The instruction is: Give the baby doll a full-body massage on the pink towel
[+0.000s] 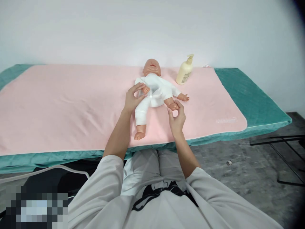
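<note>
A baby doll point(156, 92) in a white outfit lies on its back on a pink mat point(71, 105), its head towards the wall. My left hand point(133, 98) curls around the doll's small hand at the left side of its body, fingers above and thumb below. Between the thumb and fingers of my right hand point(177, 120) is the doll's bare foot, with that leg bent and lifted off the mat. Its other leg stretches straight towards me, the bare foot near the mat's front edge. The doll's other arm lies out to the right.
A cream pump bottle point(184, 71) stands on the mat right of the doll's head. Beneath the mat is a green padded cover point(257, 101), against a pale wall. Black metal legs point(286, 159) stand on the grey floor at right; a pale tube point(47, 170) runs at lower left.
</note>
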A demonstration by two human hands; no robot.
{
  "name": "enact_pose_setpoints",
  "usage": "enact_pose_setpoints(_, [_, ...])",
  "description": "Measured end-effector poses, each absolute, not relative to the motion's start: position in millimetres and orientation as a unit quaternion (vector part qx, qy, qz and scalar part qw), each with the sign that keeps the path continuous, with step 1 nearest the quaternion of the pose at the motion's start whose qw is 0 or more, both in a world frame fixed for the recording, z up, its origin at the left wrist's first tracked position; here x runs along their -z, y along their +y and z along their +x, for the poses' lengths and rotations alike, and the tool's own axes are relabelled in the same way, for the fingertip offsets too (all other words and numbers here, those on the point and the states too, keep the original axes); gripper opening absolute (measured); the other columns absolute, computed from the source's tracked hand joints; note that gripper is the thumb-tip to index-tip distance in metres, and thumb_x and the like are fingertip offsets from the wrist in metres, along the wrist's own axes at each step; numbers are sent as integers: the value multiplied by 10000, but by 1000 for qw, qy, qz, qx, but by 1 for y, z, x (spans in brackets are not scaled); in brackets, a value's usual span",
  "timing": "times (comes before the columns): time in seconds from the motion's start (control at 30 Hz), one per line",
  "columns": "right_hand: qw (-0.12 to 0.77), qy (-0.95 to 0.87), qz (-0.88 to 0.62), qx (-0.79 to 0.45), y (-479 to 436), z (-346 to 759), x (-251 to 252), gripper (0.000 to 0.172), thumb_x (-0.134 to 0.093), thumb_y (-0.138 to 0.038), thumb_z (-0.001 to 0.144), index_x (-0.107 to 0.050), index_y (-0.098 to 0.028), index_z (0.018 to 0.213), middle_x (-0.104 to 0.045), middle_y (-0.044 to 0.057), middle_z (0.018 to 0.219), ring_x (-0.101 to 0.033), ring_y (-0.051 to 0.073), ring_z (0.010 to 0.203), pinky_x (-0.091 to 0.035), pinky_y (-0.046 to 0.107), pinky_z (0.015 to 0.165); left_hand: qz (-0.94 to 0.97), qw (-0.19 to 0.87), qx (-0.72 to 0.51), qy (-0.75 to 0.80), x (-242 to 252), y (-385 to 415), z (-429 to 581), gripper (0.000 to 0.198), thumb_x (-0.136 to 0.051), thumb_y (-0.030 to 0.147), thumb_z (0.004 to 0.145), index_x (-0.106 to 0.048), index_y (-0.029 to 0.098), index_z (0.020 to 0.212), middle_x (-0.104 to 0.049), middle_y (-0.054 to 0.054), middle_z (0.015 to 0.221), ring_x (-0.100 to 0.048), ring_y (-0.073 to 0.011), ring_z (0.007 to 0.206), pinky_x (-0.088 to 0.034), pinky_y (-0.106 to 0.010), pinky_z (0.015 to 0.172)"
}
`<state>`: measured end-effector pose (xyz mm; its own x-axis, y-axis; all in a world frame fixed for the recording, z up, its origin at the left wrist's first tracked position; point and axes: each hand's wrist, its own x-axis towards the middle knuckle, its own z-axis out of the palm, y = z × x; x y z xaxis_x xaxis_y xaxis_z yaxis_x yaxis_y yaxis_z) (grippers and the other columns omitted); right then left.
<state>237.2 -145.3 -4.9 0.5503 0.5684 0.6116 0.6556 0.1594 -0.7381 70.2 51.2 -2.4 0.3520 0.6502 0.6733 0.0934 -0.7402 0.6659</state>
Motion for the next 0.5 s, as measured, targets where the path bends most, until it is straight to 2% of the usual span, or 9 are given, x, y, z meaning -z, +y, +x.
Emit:
enact_pose_setpoints(0.13, [603,-467,-646,26,-152,239,5,457,-616,-447,921,-569,-217,1313,-674,112,1304,-650,244,1230,-530,435,1071,747,263,-551,262,8,57,72,565,-769,607,780,-687,206,1170,-702,-106,1265,-636,-270,1258,-466,-431,1150])
enact_pose_setpoints(0.23, [604,-463,-649,19,-159,239,4,455,-624,-442,914,-581,-217,1306,-669,111,1310,-652,244,1221,-537,429,1062,722,260,-580,273,8,59,70,588,-751,607,802,-658,212,1228,-697,-109,1270,-657,-262,1223,-479,-431,1138])
enact_pose_setpoints(0.5, [593,-464,-658,7,-189,241,15,465,-666,-403,898,-589,-207,1313,-687,107,1293,-672,231,1198,-548,396,1049,678,257,-620,301,8,66,56,556,-597,613,926,-646,213,1310,-640,-107,1377,-552,-275,1361,-386,-440,1220])
